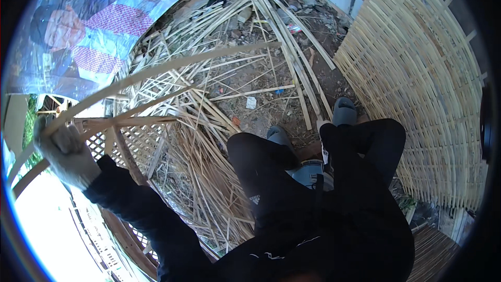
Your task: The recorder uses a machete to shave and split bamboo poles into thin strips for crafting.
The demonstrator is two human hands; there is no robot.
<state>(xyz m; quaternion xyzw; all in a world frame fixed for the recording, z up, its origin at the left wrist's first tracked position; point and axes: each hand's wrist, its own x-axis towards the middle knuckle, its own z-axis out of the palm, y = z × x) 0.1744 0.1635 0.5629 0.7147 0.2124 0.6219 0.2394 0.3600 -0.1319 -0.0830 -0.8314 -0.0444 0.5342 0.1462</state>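
My left hand [67,151], in a pale work glove, is raised at the far left. Its fingers are closed around two long bamboo strips. The upper strip [172,62] arcs across toward the middle of the view, while the lower strip [141,107] runs beneath it. Only a small pale part of my right hand [323,124] shows past the dark sleeve, low between my feet. It appears closed at the near end of a bamboo strip [300,70] lying out ahead on the ground; most of its fingers are hidden.
Loose bamboo strips [209,162] lie heaped left of my legs. A large woven bamboo panel [417,83] stands at right. Ahead are dirt and litter [250,103], with a printed plastic sheet [115,26] at upper left. A wooden lattice [141,151] is behind my left arm.
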